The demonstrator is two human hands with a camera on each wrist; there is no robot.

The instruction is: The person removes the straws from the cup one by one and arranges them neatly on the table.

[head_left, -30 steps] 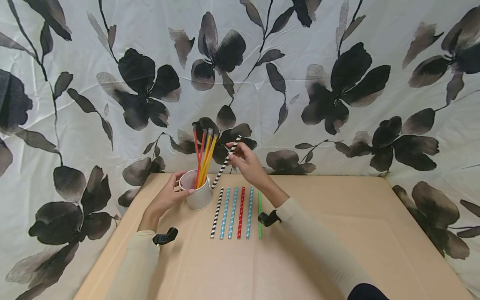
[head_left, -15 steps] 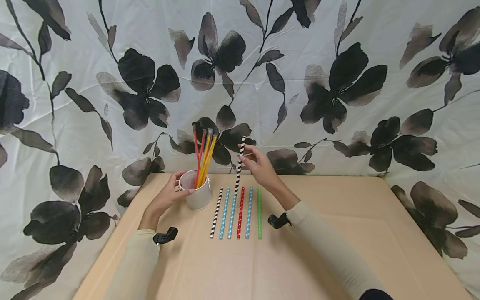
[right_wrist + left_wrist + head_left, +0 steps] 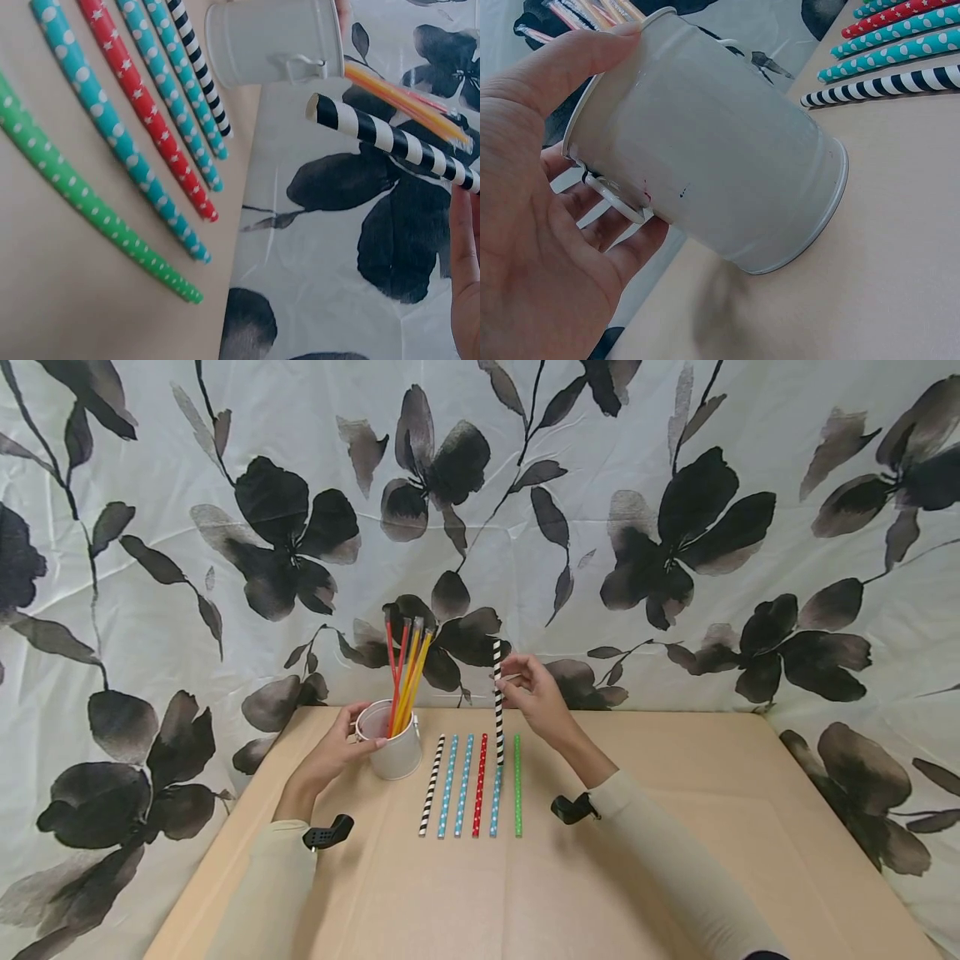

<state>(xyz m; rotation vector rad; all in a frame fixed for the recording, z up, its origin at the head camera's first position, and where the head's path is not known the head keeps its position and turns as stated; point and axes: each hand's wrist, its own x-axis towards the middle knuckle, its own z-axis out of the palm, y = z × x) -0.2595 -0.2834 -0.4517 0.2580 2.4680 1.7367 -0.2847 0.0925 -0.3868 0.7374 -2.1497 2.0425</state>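
My left hand (image 3: 330, 764) grips a small white metal bucket (image 3: 399, 758), thumb at the rim and fingers round the handle side, as the left wrist view shows. Red straws (image 3: 391, 652) and yellow-orange straws (image 3: 414, 681) stand leaning inside it. Between the fingertips of my right hand (image 3: 546, 706) is a black-and-white striped paper straw (image 3: 498, 718), held nearly upright to the right of the bucket. In the head view its lower end overlaps the top of a blue dotted straw (image 3: 495, 814); the right wrist view shows that end raised above the table.
More paper straws lie side by side on the table (image 3: 675, 827): a striped one (image 3: 431, 789), two blue dotted ones (image 3: 447, 789), a red starred one (image 3: 480, 789) and a green dotted one (image 3: 517, 789). A floral cloth (image 3: 555, 610) hangs behind the table's back edge.
My right hand has carried the striped straw rightward, away from the bucket, and turned it from slanted to nearly upright. The left hand and bucket have stayed in place.
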